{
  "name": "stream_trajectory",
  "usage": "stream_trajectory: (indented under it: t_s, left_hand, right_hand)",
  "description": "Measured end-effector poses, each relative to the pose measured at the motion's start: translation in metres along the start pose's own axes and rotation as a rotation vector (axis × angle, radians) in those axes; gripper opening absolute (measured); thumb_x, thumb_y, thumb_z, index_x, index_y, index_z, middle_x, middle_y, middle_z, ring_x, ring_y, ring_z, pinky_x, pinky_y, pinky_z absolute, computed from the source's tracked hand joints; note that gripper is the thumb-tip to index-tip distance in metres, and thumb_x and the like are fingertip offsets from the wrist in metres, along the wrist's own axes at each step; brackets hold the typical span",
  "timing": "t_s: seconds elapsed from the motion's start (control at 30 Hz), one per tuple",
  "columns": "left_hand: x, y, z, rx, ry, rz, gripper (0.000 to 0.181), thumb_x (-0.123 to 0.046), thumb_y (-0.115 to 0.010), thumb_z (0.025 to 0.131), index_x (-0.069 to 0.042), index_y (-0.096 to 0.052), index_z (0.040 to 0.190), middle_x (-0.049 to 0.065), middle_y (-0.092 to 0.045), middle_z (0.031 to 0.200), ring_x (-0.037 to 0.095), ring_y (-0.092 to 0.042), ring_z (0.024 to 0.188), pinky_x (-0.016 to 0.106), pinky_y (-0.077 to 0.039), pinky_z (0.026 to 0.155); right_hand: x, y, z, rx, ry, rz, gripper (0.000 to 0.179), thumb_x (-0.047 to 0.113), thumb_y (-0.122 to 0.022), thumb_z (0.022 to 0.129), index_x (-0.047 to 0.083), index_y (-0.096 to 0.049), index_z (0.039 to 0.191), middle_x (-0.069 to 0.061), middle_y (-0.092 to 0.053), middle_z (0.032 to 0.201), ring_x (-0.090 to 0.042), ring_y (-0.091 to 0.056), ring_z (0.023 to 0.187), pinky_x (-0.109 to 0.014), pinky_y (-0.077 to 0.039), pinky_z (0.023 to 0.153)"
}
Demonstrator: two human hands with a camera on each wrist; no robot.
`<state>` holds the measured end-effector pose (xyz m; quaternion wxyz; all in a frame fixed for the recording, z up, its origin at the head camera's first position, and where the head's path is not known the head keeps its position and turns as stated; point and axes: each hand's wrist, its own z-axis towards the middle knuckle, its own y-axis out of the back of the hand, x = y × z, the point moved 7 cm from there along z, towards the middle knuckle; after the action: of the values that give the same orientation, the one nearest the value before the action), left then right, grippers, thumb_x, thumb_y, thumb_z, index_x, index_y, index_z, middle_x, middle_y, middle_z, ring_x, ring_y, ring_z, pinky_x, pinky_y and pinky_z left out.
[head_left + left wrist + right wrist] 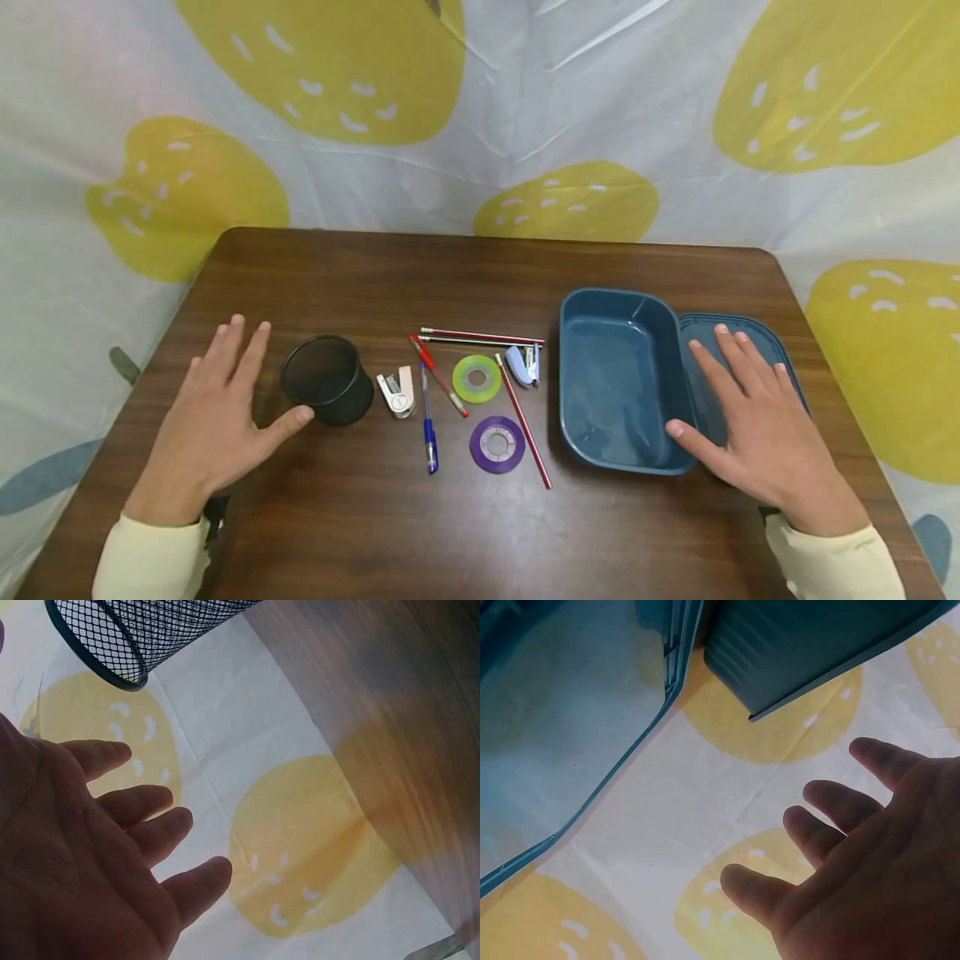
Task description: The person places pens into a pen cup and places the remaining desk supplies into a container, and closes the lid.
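Far left, cream sleeve (pixel 150 558), then left hand (pixel 213 425): fingers spread wide, palm empty. It's just beside the black mesh cup (pixel 351 400); in the head view the thumb tip overlaps the cup's edge, contact can't be told. Cup upright on the brown surface (pixel 345 517). Next, white stapler (pixel 400 402), marks on it too small to read. Then blue pen (pixel 427 412), cap end nearer the person, its other end close by the red pen (pixel 441 379), which lies slantwise; any print on either too small to read. Above them, a dark red pencil (pixel 482 335) and a silvery pencil (pixel 480 340) side by side, running crosswise. Green tape (pixel 461 385) lies flat, purple tape (pixel 480 447) flat below it, core print unreadable. Second red pencil (pixel 522 419) slants down past both tapes. Light blue stapler (pixel 517 367) just right of its top end. Blue box (pixel 622 383), upright. Blue lid (pixel 701 400) right beside the box, partly hidden by the right hand (pixel 765 433): fingers spread wide, empty, over the lid area, thumb overlapping the box edge in the head view; touch can't be told.
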<state>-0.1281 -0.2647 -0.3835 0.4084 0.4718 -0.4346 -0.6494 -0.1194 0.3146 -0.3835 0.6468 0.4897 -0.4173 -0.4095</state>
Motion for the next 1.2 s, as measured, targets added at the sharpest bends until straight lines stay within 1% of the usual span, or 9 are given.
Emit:
stream_trajectory:
  t_s: [0.13, 0.3, 0.47, 0.63, 0.73, 0.83, 0.9, 1.0, 1.2]
  left_hand:
    - [-0.004, 0.006, 0.001, -0.084, -0.04, -0.009, 0.112, -0.068, -0.076, 0.085, -0.012, -0.026, 0.169, 0.024, -0.021, 0.174, 0.048, -0.025, 0.159, 0.076, -0.031, 0.116]
    - [-0.007, 0.015, 0.001, -0.195, -0.064, -0.008, 0.108, -0.07, -0.079, 0.08, -0.012, -0.04, 0.163, 0.021, -0.036, 0.169, 0.049, -0.039, 0.15, 0.076, -0.043, 0.102]
    - [-0.009, 0.018, 0.001, -0.223, -0.06, -0.019, 0.104, -0.066, -0.082, 0.078, -0.013, -0.046, 0.16, 0.02, -0.04, 0.166, 0.049, -0.043, 0.146, 0.075, -0.045, 0.098]
    - [-0.012, 0.019, 0.001, -0.264, -0.09, -0.026, 0.096, -0.066, -0.08, 0.079, -0.01, -0.054, 0.153, 0.022, -0.048, 0.16, 0.049, -0.048, 0.14, 0.071, -0.048, 0.096]
    - [-0.016, 0.02, -0.001, -0.314, -0.129, -0.043, 0.092, -0.073, -0.07, 0.085, -0.007, -0.059, 0.149, 0.024, -0.053, 0.154, 0.05, -0.052, 0.134, 0.069, -0.049, 0.096]
    - [-0.018, 0.021, -0.003, -0.366, -0.158, -0.061, 0.093, -0.08, -0.057, 0.09, -0.005, -0.062, 0.145, 0.025, -0.057, 0.149, 0.05, -0.055, 0.13, 0.068, -0.05, 0.095]
    - [-0.019, 0.022, -0.003, -0.387, -0.164, -0.07, 0.093, -0.081, -0.053, 0.091, -0.005, -0.063, 0.143, 0.025, -0.059, 0.147, 0.05, -0.056, 0.128, 0.068, -0.051, 0.092]
    - [-0.02, 0.022, -0.003, -0.395, -0.162, -0.079, 0.09, -0.078, -0.056, 0.091, -0.005, -0.063, 0.143, 0.024, -0.06, 0.147, 0.049, -0.057, 0.128, 0.068, -0.051, 0.09]
    - [-0.02, 0.02, -0.004, -0.372, -0.142, -0.117, 0.08, -0.054, -0.078, 0.082, -0.006, -0.062, 0.144, 0.022, -0.06, 0.145, 0.046, -0.057, 0.129, 0.066, -0.051, 0.093]
  right_hand:
    - [0.002, 0.006, 0.003, -0.076, 0.039, 0.028, 0.094, 0.054, -0.077, 0.09, 0.011, -0.039, 0.164, -0.017, -0.027, 0.174, -0.042, -0.026, 0.16, -0.075, -0.025, 0.122]
    - [0.007, 0.013, 0.005, -0.184, 0.109, 0.052, 0.086, 0.049, -0.078, 0.088, 0.006, -0.049, 0.157, -0.02, -0.04, 0.167, -0.044, -0.038, 0.154, -0.053, -0.025, 0.131]
    - [0.01, 0.017, 0.007, -0.23, 0.137, 0.057, 0.085, 0.049, -0.078, 0.087, 0.005, -0.052, 0.154, -0.022, -0.044, 0.164, -0.045, -0.041, 0.15, -0.04, -0.021, 0.134]
    - [0.015, 0.021, 0.008, -0.258, 0.15, 0.054, 0.085, 0.059, -0.071, 0.091, 0.004, -0.053, 0.153, -0.024, -0.049, 0.159, -0.046, -0.047, 0.144, -0.04, -0.027, 0.131]
    - [0.021, 0.023, 0.009, -0.282, 0.166, 0.063, 0.088, 0.071, -0.058, 0.096, 0.004, -0.054, 0.152, -0.024, -0.051, 0.156, -0.047, -0.051, 0.138, -0.04, -0.034, 0.127]
    - [0.027, 0.024, 0.011, -0.296, 0.18, 0.078, 0.088, 0.074, -0.051, 0.099, 0.004, -0.055, 0.152, -0.022, -0.053, 0.156, -0.046, -0.054, 0.135, -0.047, -0.045, 0.115]
    - [0.031, 0.024, 0.012, -0.293, 0.184, 0.088, 0.084, 0.069, -0.057, 0.098, 0.005, -0.054, 0.153, -0.02, -0.053, 0.157, -0.045, -0.054, 0.135, -0.053, -0.05, 0.105]
    - [0.037, 0.024, 0.016, -0.285, 0.191, 0.099, 0.078, 0.055, -0.07, 0.095, 0.006, -0.054, 0.153, -0.02, -0.053, 0.157, -0.044, -0.055, 0.135, -0.058, -0.053, 0.093]
    - [0.05, 0.024, 0.021, -0.271, 0.204, 0.145, 0.077, 0.034, -0.084, 0.085, 0.005, -0.056, 0.151, -0.02, -0.056, 0.153, -0.041, -0.056, 0.135, -0.06, -0.054, 0.095]
